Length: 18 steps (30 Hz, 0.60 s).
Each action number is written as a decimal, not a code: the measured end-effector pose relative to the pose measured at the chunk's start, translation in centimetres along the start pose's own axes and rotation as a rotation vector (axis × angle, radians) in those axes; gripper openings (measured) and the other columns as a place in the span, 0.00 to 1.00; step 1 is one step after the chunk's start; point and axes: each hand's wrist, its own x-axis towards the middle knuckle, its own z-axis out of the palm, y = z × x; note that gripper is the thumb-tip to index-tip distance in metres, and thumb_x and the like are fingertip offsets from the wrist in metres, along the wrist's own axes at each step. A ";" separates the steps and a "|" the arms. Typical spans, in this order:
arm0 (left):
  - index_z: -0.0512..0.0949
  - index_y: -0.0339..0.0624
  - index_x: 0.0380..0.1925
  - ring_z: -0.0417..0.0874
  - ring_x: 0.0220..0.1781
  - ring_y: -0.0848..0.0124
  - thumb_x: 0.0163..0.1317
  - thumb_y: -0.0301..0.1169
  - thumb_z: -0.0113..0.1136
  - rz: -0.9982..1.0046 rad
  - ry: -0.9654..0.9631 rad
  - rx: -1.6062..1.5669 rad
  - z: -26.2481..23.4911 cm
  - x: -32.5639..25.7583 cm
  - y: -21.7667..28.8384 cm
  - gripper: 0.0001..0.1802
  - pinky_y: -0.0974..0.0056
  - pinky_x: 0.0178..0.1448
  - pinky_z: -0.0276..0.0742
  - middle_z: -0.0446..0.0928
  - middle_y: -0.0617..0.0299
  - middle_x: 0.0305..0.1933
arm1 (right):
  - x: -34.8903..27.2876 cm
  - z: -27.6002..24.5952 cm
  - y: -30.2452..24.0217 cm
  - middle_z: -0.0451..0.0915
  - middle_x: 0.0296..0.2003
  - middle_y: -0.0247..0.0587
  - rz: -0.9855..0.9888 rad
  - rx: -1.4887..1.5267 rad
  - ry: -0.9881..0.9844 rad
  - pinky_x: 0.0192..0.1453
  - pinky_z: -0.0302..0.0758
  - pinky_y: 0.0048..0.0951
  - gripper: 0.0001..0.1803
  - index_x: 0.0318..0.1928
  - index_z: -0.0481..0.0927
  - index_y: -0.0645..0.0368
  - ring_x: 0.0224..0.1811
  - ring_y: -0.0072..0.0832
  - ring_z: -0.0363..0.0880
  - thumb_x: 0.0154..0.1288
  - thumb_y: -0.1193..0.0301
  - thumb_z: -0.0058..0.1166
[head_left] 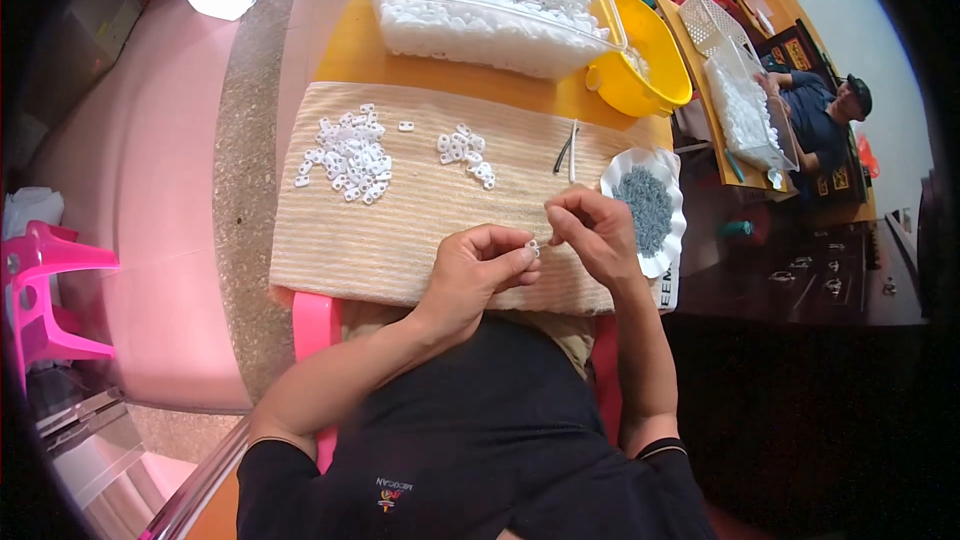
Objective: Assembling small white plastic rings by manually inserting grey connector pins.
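Above the striped cloth (400, 240), a small white piece (532, 248) is being pinched by the curled left hand (470, 278), seemingly to be steadied before the right hand (600, 235), whose thumb and forefinger are being held nearly together; whether anything is being gripped there cannot be told. Loose white pieces (352, 157) on the left and grey bits (645, 210) in a wavy-rimmed dish (676, 230) on the right are apparently being kept within easy reach, while the far side is being blocked by a clear tub (480, 52) and a yellow basin (655, 95).
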 end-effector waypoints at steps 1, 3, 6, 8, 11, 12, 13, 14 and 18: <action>0.78 0.33 0.42 0.83 0.36 0.74 0.62 0.22 0.60 0.018 0.003 -0.013 0.1 -0.1 0.1 0.08 0.71 0.44 0.82 0.81 0.59 0.36 | 0.9 0.4 -0.4 0.77 0.28 0.33 -0.028 -0.030 -0.018 0.34 0.76 0.20 0.06 0.38 0.79 0.67 0.28 0.17 0.76 0.66 0.76 0.55; 0.78 0.33 0.42 0.83 0.36 0.74 0.62 0.22 0.60 0.034 0.001 -0.028 0.1 -0.3 0.2 0.08 0.70 0.44 0.82 0.81 0.59 0.36 | 2.5 1.4 -0.8 0.77 0.28 0.32 -0.057 -0.041 -0.011 0.32 0.74 0.20 0.06 0.38 0.79 0.66 0.27 0.15 0.74 0.64 0.75 0.58; 0.77 0.35 0.43 0.84 0.37 0.72 0.62 0.22 0.61 0.060 -0.008 -0.027 0.1 -0.3 0.3 0.09 0.66 0.47 0.84 0.81 0.58 0.37 | 5.0 2.8 -0.1 0.78 0.29 0.35 -0.196 -0.257 -0.025 0.28 0.69 0.22 0.09 0.38 0.80 0.65 0.25 0.17 0.73 0.59 0.73 0.62; 0.78 0.35 0.43 0.84 0.37 0.71 0.62 0.22 0.61 0.102 -0.006 -0.014 0.1 -0.3 0.5 0.09 0.66 0.47 0.84 0.81 0.58 0.37 | 6.6 3.7 0.5 0.79 0.30 0.37 -0.290 -0.366 0.012 0.29 0.70 0.23 0.09 0.38 0.81 0.63 0.26 0.20 0.74 0.58 0.74 0.63; 0.78 0.35 0.42 0.84 0.37 0.71 0.61 0.22 0.61 0.112 0.000 -0.025 0.2 -0.5 0.7 0.09 0.65 0.47 0.84 0.81 0.58 0.37 | 7.5 5.0 -0.1 0.80 0.35 0.43 -0.390 -0.521 0.084 0.33 0.74 0.30 0.10 0.39 0.82 0.60 0.30 0.34 0.79 0.56 0.72 0.63; 0.78 0.35 0.42 0.84 0.37 0.71 0.61 0.22 0.61 0.113 0.002 -0.027 0.1 -0.5 0.7 0.09 0.65 0.47 0.84 0.81 0.58 0.37 | 7.8 5.3 -0.2 0.80 0.35 0.43 -0.385 -0.623 0.101 0.35 0.75 0.33 0.10 0.39 0.82 0.59 0.33 0.38 0.79 0.57 0.70 0.62; 0.78 0.35 0.42 0.84 0.37 0.71 0.61 0.22 0.61 0.113 0.003 -0.028 0.1 -0.4 0.7 0.09 0.65 0.47 0.84 0.81 0.58 0.36 | 8.0 5.4 -0.3 0.80 0.35 0.43 -0.379 -0.726 0.120 0.38 0.76 0.36 0.10 0.39 0.83 0.59 0.35 0.41 0.80 0.58 0.69 0.60; 0.78 0.35 0.42 0.84 0.37 0.71 0.61 0.22 0.61 0.113 0.003 -0.029 0.1 -0.4 0.7 0.09 0.66 0.47 0.84 0.81 0.58 0.36 | 8.1 5.3 -0.2 0.80 0.35 0.43 -0.379 -0.727 0.119 0.38 0.76 0.36 0.10 0.39 0.83 0.59 0.35 0.41 0.80 0.58 0.69 0.60; 0.78 0.35 0.42 0.84 0.37 0.71 0.61 0.22 0.61 0.118 -0.004 -0.027 0.1 -0.4 0.6 0.09 0.66 0.46 0.84 0.81 0.58 0.36 | 8.3 5.2 0.2 0.81 0.35 0.44 -0.366 -0.760 0.044 0.42 0.75 0.41 0.08 0.36 0.83 0.59 0.38 0.45 0.79 0.58 0.69 0.58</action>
